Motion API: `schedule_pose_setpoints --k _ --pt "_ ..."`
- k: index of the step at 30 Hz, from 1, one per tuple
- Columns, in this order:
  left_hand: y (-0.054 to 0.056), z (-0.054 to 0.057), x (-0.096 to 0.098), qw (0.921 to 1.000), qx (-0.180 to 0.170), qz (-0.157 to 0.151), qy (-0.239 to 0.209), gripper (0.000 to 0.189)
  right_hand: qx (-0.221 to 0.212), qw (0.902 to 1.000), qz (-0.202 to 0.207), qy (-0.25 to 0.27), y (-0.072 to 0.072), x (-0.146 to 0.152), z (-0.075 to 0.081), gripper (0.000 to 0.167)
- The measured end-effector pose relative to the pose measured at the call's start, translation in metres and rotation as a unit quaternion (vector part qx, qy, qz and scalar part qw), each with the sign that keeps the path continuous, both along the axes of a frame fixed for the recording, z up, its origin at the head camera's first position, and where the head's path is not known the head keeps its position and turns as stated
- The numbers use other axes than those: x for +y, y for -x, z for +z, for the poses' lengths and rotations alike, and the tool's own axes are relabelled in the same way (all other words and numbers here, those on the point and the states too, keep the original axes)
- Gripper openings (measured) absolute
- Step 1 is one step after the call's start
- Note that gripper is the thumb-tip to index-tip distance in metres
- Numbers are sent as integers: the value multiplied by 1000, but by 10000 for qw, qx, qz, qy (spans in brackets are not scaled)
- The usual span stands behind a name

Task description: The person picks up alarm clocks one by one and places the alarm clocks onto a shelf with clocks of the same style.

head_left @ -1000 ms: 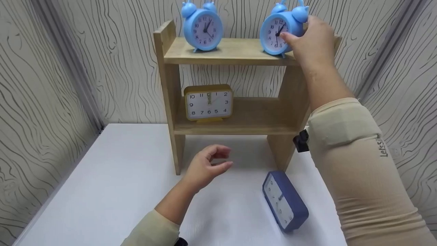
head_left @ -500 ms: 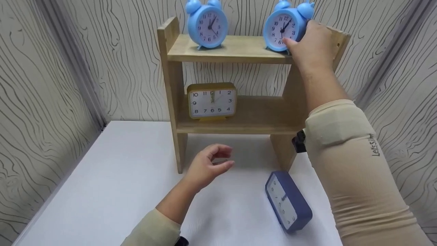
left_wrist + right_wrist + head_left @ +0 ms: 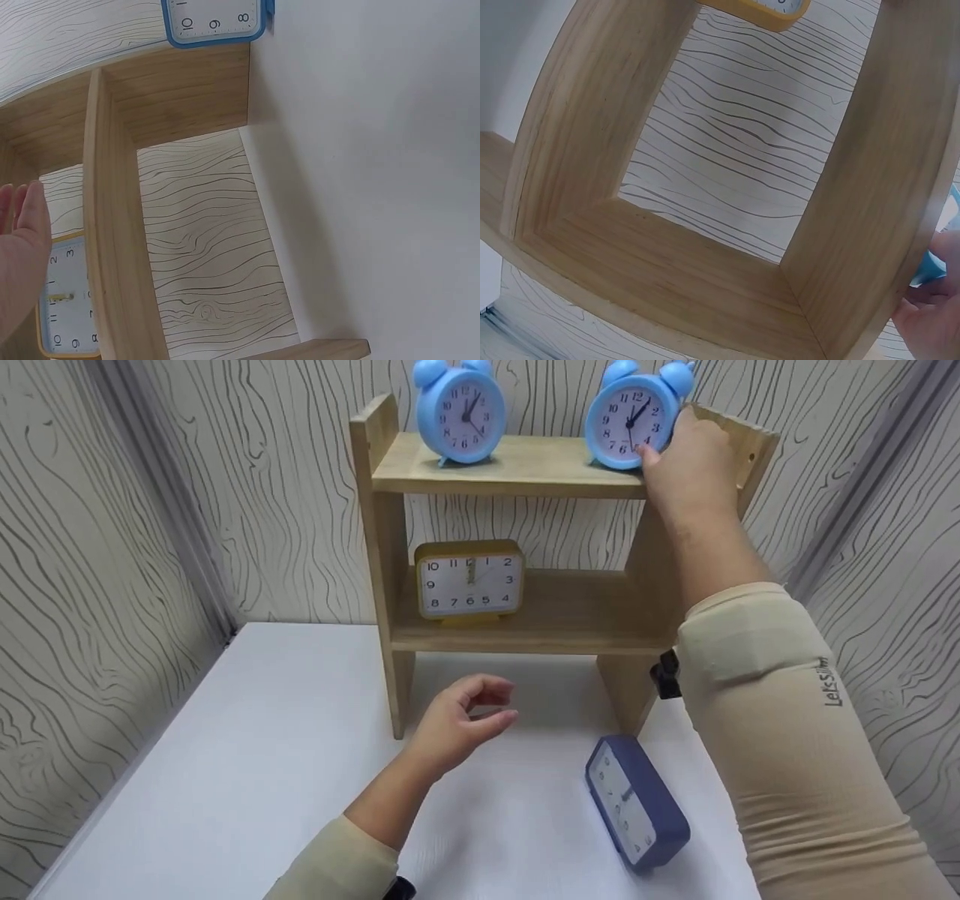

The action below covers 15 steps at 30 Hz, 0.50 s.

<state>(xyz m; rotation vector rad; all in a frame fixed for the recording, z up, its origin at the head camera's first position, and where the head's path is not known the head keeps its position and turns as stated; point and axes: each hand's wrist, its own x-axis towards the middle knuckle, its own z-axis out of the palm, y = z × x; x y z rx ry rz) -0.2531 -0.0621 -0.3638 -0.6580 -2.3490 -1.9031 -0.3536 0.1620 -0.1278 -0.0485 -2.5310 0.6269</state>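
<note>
My right hand [image 3: 694, 469] is at the right side of a light-blue twin-bell alarm clock [image 3: 628, 424] standing on the top shelf. The thumb touches the lower right of its front rim; the other fingers are mostly hidden behind it. In the right wrist view, part of the blue alarm clock [image 3: 932, 268] shows between thumb and fingers. My left hand [image 3: 457, 727] hovers over the white table in front of the shelf, fingers loosely bent and holding nothing. A matching alarm clock [image 3: 461, 416] stands on the left of the top shelf.
The wooden shelf [image 3: 510, 641] stands on the white table [image 3: 247, 750] against patterned walls. A yellow rectangular clock [image 3: 470, 581] sits at the left of its middle board. A dark-blue rectangular clock [image 3: 637, 802] stands at an angle on the table, front right.
The right thumb has slid off the clock face to its lower right rim. That clock has turned to face more forward. The left hand stays put; the head view has shifted slightly.
</note>
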Motion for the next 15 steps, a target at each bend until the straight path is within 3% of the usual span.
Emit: schedule_pose_setpoints --k 10,15 --pt "0 2 2 10000 -32 -29 2 32 -210 9997 77 -106 0 10 1 59" --pt "0 1 2 10000 55 -19 62 31 -73 9996 207 -167 -3 12 0 60"
